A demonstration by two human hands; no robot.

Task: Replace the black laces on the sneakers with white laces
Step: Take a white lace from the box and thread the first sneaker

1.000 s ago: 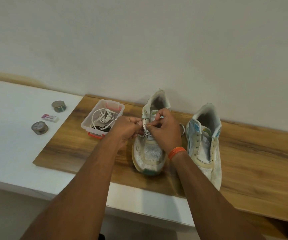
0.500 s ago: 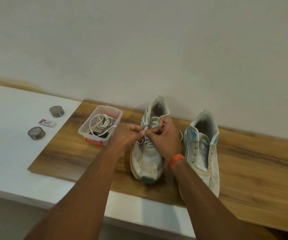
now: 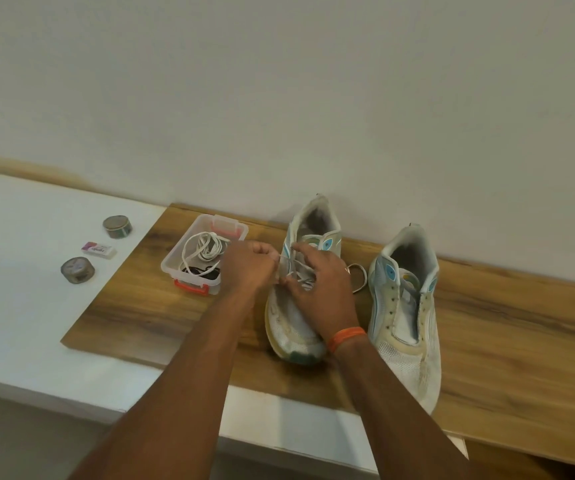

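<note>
Head view looks down on a wooden board (image 3: 507, 327) laid over a white counter (image 3: 19, 306), with a plain pale wall (image 3: 279, 98) behind. On the counter at 9 o'clock lies a small white eraser (image 3: 99, 250) with a pink label whose writing is too small to read, between two round tins (image 3: 117, 226) (image 3: 77, 270). At centre, the left hand (image 3: 248, 268) pinches a white lace (image 3: 296, 271) with curled fingers, and the right hand (image 3: 320, 285) pinches it over the eyelets of the left sneaker (image 3: 296, 327). Just beside it at 3 o'clock stands the right sneaker (image 3: 407, 327), unlaced. At 10 o'clock a clear box (image 3: 189, 268) holds another white lace (image 3: 206, 249) and black laces (image 3: 203, 271).
</note>
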